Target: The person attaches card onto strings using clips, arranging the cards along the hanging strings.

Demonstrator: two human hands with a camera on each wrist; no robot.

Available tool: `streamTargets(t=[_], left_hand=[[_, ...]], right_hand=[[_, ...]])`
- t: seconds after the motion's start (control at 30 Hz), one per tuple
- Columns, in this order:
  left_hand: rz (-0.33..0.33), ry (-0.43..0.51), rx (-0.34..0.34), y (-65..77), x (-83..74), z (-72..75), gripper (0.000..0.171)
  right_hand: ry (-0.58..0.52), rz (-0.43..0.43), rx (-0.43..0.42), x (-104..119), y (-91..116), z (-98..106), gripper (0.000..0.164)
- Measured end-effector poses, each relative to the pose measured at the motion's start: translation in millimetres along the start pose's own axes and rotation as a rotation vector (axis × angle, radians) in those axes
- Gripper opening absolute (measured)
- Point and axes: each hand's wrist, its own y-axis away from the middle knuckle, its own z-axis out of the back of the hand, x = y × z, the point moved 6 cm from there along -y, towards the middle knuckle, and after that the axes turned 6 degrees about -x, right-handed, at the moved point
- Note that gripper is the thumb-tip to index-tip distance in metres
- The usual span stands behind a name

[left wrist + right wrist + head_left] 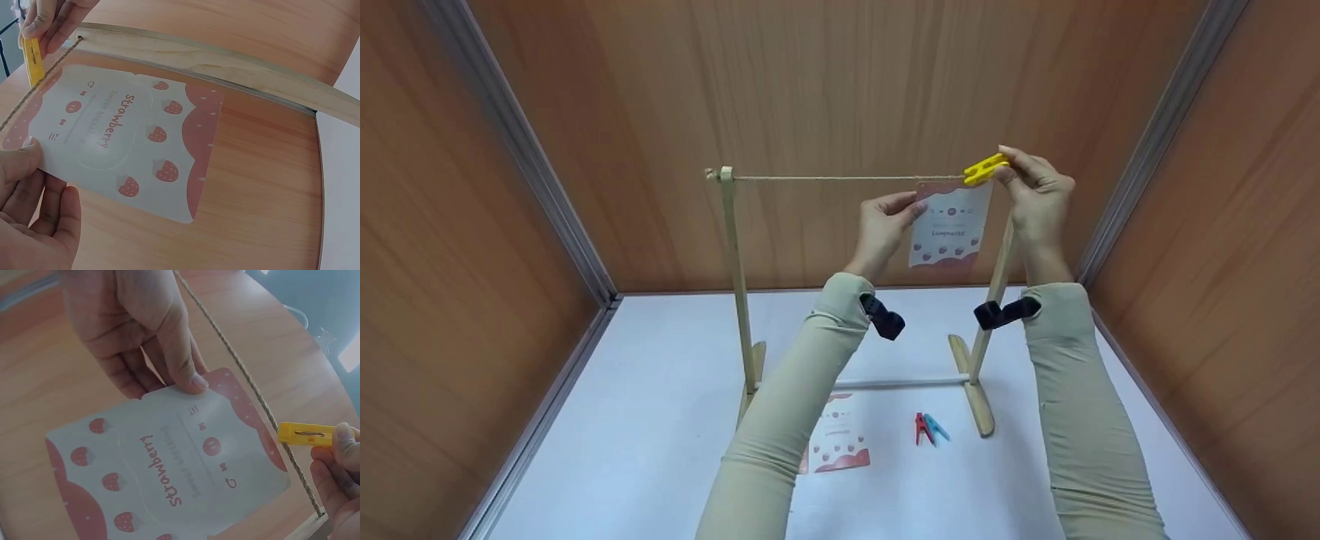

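Note:
A white card [949,229] with pink wavy ends, small strawberries and the word "Strawberry" hangs at the string [847,178] near its right end. My left hand [883,229] pinches the card's left edge between thumb and fingers, close under the string. In my right hand [1039,191], thumb and fingers pinch a yellow clothespin [985,169] by its handle end. The clothespin's tip [286,433] lies over the string at the card's top edge. Both wrists carry black straps.
The string runs between two upright posts [739,277] of a wooden stand, joined low down by a white bar [900,383]. On the white table lie a red clothespin [922,429], a blue clothespin [937,427] and another strawberry card [840,435], partly behind my left sleeve. Wood-grain panels [847,90] enclose the table.

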Motion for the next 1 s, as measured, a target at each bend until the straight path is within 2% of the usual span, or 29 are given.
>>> streamTargets(t=[0.17,0.47,0.8,1.0], left_hand=[[-0.007,-0.014,0.002,-0.4,-2.5,-1.9,0.027],[-0.038,-0.027,0.017,1.3,-3.5,-1.1,0.026],[-0.033,-0.033,0.027,2.0,0.2,-0.7,0.025],[-0.03,-0.03,0.035,2.8,0.5,-0.9,0.026]], right_hand=[[0.058,0.034,0.02,-0.6,-1.4,-2.2,0.028],[0.229,0.065,0.057,0.3,-1.5,-8.3,0.026],[0.221,0.108,0.132,-0.2,-0.2,-16.8,0.027],[0.256,0.103,0.166,1.4,0.2,-20.2,0.027]])
